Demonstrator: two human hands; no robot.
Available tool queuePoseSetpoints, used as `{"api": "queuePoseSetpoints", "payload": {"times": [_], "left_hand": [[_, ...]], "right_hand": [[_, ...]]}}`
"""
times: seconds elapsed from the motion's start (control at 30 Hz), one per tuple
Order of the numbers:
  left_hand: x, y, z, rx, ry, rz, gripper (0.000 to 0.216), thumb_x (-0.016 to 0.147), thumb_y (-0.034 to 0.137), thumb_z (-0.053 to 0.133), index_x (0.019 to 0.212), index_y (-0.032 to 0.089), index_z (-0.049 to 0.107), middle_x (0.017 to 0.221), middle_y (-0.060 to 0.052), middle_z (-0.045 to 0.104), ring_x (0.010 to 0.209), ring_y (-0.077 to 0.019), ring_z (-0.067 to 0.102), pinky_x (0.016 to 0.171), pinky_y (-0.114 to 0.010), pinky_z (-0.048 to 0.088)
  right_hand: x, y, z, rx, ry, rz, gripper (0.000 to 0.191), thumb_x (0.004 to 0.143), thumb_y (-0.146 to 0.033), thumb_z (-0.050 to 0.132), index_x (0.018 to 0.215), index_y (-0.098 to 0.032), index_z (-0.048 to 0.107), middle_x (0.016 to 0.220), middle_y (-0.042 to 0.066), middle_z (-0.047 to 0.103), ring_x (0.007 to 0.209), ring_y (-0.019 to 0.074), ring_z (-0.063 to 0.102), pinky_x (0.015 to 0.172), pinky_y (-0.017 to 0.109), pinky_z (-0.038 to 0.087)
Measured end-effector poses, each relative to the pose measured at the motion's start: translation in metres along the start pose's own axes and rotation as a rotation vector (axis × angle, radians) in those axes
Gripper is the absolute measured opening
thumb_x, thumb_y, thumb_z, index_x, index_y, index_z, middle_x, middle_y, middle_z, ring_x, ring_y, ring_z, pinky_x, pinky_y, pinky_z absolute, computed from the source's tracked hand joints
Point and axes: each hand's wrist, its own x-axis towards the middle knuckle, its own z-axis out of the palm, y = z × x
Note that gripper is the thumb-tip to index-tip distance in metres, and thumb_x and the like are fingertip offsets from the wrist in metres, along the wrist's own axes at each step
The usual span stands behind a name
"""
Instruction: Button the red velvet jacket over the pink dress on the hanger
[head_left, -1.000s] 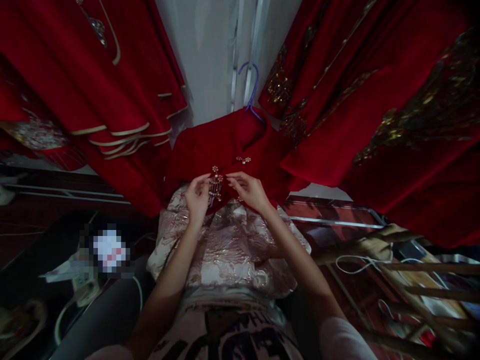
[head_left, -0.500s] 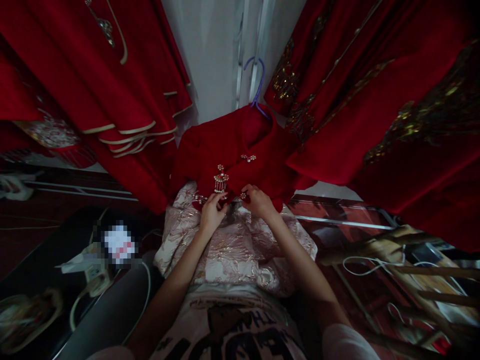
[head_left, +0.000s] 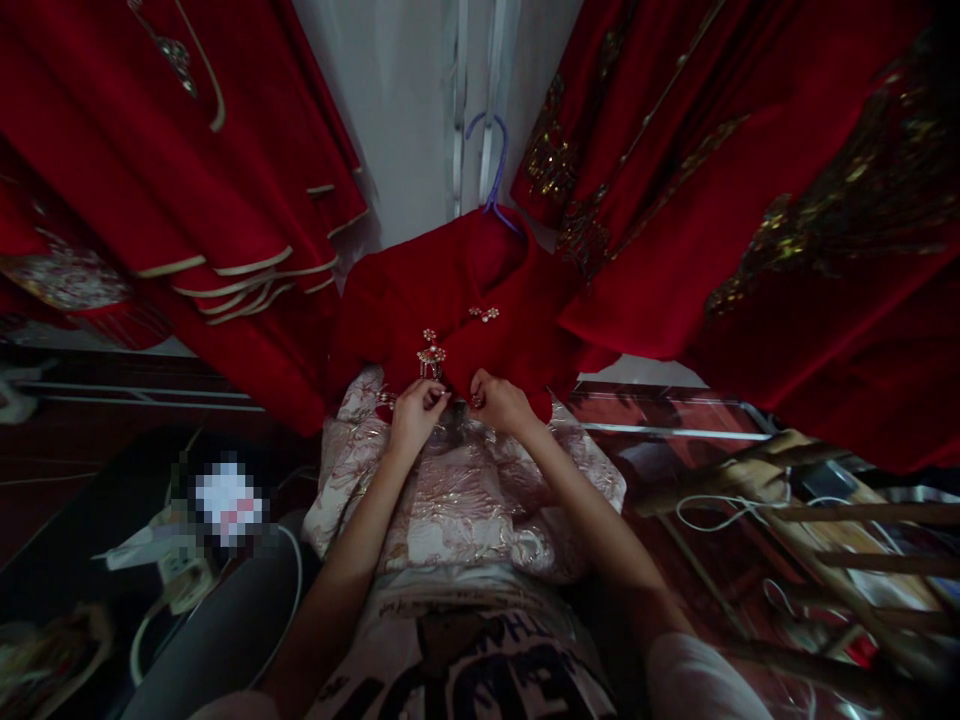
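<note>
A red jacket on a purple hanger is spread over the top of a pale patterned skirt. Its lower front edge is pinched by the right hand; below a beaded brooch, the left hand is curled nearly closed, its hold hidden.

Dark blue letters on the white, short-sleeved cloth shirt read "THA". The shirt's larger lettering below is unclear.
</note>
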Motion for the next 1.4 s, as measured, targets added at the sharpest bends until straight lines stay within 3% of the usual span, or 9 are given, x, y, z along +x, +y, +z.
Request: {"api": "queuePoseSetpoints", "payload": {"times": [0.1, 0.2, 0.3, 0.43, 0.57, 0.77, 0.97, 1.23, 1.4], "left_hand": [[-0.002, -0.002, -0.001, -0.151, 0.005, -0.093, 0.01, 0.079, 0.028, 0.064, 0.084, 0.02, 0.067, 0.08, -0.001, 0.07, 0.065, -0.0118, 0.063, 0.063, -0.023, 0.051], [-0.005, -0.005, -0.005, -0.199, 0.002, -0.13, 0.01, 0.075, 0.023, 0.065, 0.084, 0.019, 0.068, 0.078, -0.001, 0.071, 0.065, -0.0121, 0.064, 0.063, -0.023, 0.053], [-0.008, -0.007, -0.006, -0.205, 0.02, -0.139, 0.014, 0.077, 0.024, 0.063, 0.088, 0.018, 0.069, 0.078, -0.002, 0.072, 0.067, -0.0135, 0.066, 0.065, -0.025, 0.053], [-0.01, -0.007, -0.003, -0.221, 0.036, -0.148, 0.019, 0.083, 0.035, 0.062, 0.089, 0.019, 0.07, 0.081, -0.004, 0.073, 0.073, -0.0155, 0.069, 0.068, -0.027, 0.054], [-0.012, -0.005, 0.001, -0.308, 0.018, -0.178, 0.019, 0.08, 0.034, 0.065, 0.09, 0.018, 0.071, 0.085, -0.005, 0.074, 0.074, -0.016, 0.07, 0.068, -0.028, 0.055], [-0.016, -0.007, 0.003, -0.419, 0.038, -0.251, 0.03, 0.081, 0.041, 0.066, 0.1, 0.017, 0.071, 0.094, -0.008, 0.075, 0.082, -0.0179, 0.071, 0.077, -0.031, 0.057], [-0.016, -0.009, 0.005, -0.447, 0.103, -0.262, 0.034, 0.082, 0.045, 0.065, 0.1, 0.017, 0.071, 0.096, -0.009, 0.074, 0.085, -0.0181, 0.07, 0.078, -0.031, 0.057], [-0.017, -0.002, 0.007, -0.45, 0.073, -0.239, 0.032, 0.08, 0.042, 0.068, 0.099, 0.017, 0.072, 0.096, -0.008, 0.075, 0.084, -0.0191, 0.071, 0.079, -0.032, 0.057], [-0.018, -0.005, 0.007, -0.459, 0.039, -0.243, 0.034, 0.077, 0.04, 0.071, 0.102, 0.016, 0.072, 0.097, -0.009, 0.075, 0.085, -0.0193, 0.071, 0.08, -0.033, 0.058]], "right_hand": [[-0.009, -0.008, -0.015, -0.052, -0.063, 0.074, 0.032, 0.07, -0.016, 0.065, 0.1, -0.021, 0.056, 0.09, 0.006, 0.072, 0.082, 0.0219, 0.068, 0.06, 0.025, 0.036], [-0.011, -0.013, -0.014, 0.043, -0.014, 0.02, 0.032, 0.067, -0.013, 0.065, 0.097, -0.021, 0.056, 0.084, 0.004, 0.07, 0.075, 0.0191, 0.066, 0.061, 0.025, 0.038], [0.0, -0.014, 0.01, 0.289, 0.111, -0.047, 0.029, 0.065, -0.012, 0.065, 0.091, -0.02, 0.055, 0.077, 0.0, 0.066, 0.069, 0.0136, 0.062, 0.063, 0.022, 0.042], [0.02, -0.015, 0.05, 0.675, 0.247, 0.036, 0.021, 0.068, -0.014, 0.062, 0.086, -0.02, 0.052, 0.08, -0.002, 0.063, 0.07, 0.0107, 0.063, 0.068, 0.021, 0.05], [0.027, -0.013, 0.069, 0.925, 0.19, -0.004, 0.029, 0.069, -0.017, 0.065, 0.095, -0.019, 0.053, 0.099, 0.003, 0.064, 0.082, 0.0115, 0.067, 0.074, 0.026, 0.057], [0.033, -0.001, 0.068, 1.141, 0.093, 0.024, 0.023, 0.079, -0.028, 0.064, 0.099, -0.018, 0.06, 0.082, -0.001, 0.065, 0.069, 0.0096, 0.068, 0.072, 0.029, 0.059], [0.037, 0.01, 0.062, 1.137, 0.04, -0.015, 0.032, 0.067, -0.034, 0.077, 0.091, -0.016, 0.07, 0.077, 0.002, 0.069, 0.068, 0.0109, 0.067, 0.069, 0.024, 0.057], [0.036, 0.012, 0.059, 1.075, 0.067, -0.077, 0.025, 0.073, -0.027, 0.073, 0.095, -0.017, 0.069, 0.081, 0.002, 0.071, 0.072, 0.0111, 0.068, 0.072, 0.024, 0.056], [0.034, 0.013, 0.053, 0.837, 0.112, -0.121, 0.022, 0.075, -0.022, 0.072, 0.096, -0.017, 0.071, 0.08, 0.002, 0.071, 0.072, 0.0104, 0.066, 0.071, 0.022, 0.054]]}}
